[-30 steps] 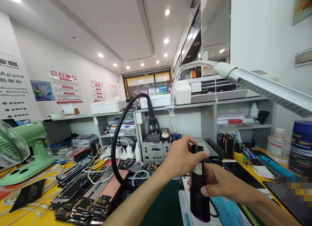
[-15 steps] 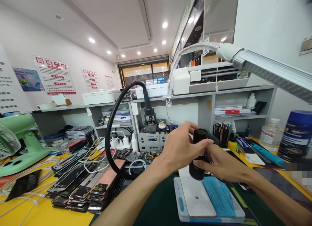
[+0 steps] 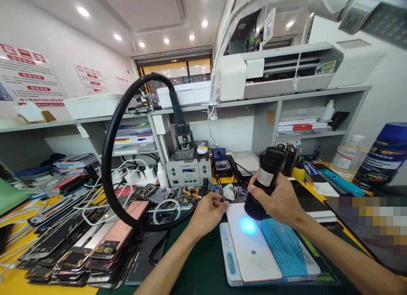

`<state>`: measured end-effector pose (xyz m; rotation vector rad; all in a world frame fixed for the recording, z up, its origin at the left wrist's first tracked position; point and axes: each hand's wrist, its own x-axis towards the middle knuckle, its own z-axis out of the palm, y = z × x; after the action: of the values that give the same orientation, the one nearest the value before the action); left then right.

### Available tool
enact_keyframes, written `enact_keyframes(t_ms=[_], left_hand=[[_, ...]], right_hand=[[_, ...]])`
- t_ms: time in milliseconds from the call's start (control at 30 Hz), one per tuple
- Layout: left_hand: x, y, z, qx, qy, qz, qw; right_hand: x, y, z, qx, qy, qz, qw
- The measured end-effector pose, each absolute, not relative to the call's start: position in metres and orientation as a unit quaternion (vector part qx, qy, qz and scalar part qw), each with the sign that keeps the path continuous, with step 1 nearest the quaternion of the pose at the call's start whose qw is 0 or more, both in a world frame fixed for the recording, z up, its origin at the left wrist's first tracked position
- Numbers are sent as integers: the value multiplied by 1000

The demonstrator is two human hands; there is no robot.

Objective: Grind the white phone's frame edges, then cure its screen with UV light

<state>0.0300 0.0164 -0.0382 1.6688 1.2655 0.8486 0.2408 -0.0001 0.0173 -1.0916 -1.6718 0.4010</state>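
Observation:
My right hand (image 3: 280, 197) is wrapped around a black flashlight (image 3: 270, 167) with a white label. Its lens end points down, and a bright blue-white spot shines on the white phone (image 3: 259, 261) just below. That phone lies back up, partly on a blue-and-white box (image 3: 230, 261). By the phone's upper left corner is my left hand (image 3: 208, 214), its fingers curled together. What those fingertips hold, if anything, I cannot make out.
To the left are stacks of phone parts (image 3: 108, 240) and white cables (image 3: 92, 210). A black hose (image 3: 110, 159) loops up from the soldering station (image 3: 187, 174). A blue spray can (image 3: 383, 159) and a clear bottle (image 3: 348, 157) stand at right.
Both hands were on the flashlight; my left hand has let go and moved left and down. The flashlight now tilts in my right hand, with its blue light on. The view has shifted.

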Motion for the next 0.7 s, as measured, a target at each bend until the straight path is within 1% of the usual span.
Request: enact_keyframes(t_ms=[100,267,567,700], left_hand=[[39,15,-40,649,499,330,470],[47,14,-41,610,508,321,517],[42,7,-32,567,459,397,557],[44,1,-25,546,441,421,575]], right_hand=[[239,1,15,-465,-674,161,550],[241,1,11,-468,-661,160,564],[236,-6,10,-454,-626,125,621],[225,-2,15,-443,-639,102,621]])
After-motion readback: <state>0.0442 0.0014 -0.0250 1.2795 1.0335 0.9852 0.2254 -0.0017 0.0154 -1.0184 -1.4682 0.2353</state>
